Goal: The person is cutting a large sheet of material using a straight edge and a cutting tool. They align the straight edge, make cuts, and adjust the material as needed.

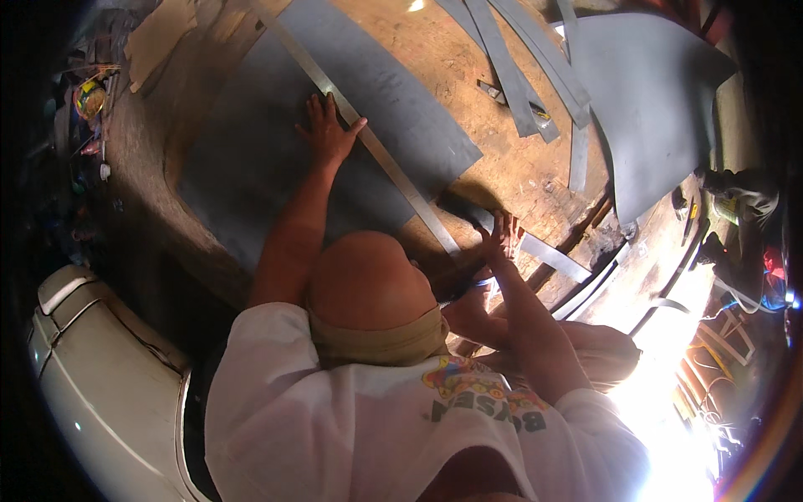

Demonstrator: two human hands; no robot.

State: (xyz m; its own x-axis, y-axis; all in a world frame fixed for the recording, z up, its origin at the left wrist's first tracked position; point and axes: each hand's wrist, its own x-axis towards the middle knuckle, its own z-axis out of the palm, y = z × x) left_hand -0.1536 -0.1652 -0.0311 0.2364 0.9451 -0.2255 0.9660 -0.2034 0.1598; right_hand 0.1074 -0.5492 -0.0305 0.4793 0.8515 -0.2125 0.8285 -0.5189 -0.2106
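My left hand (pixel 330 134) lies with spread fingers on a dark grey sheet (pixel 259 117), its fingertips and thumb at a long metal straightedge (pixel 389 167). The straightedge crosses the sheet diagonally, and its near end reaches past the sheet's edge. My right hand (pixel 500 241) is bent round a flat grey strip (pixel 556 258), right of the straightedge's near end. The hand covers the strip's middle, and the exact hold of its fingers is partly hidden. My bare knee (pixel 364 276) rises between my arms and hides part of the sheet.
The sheet lies on a worn wooden board (pixel 410 42). Several narrow grey strips (pixel 510 75) lie at the far right, a knife with a yellow part (pixel 539 113) partly under them. A larger grey sheet (pixel 648 92) curves beside them. A pale rounded panel (pixel 109 376) stands at near left.
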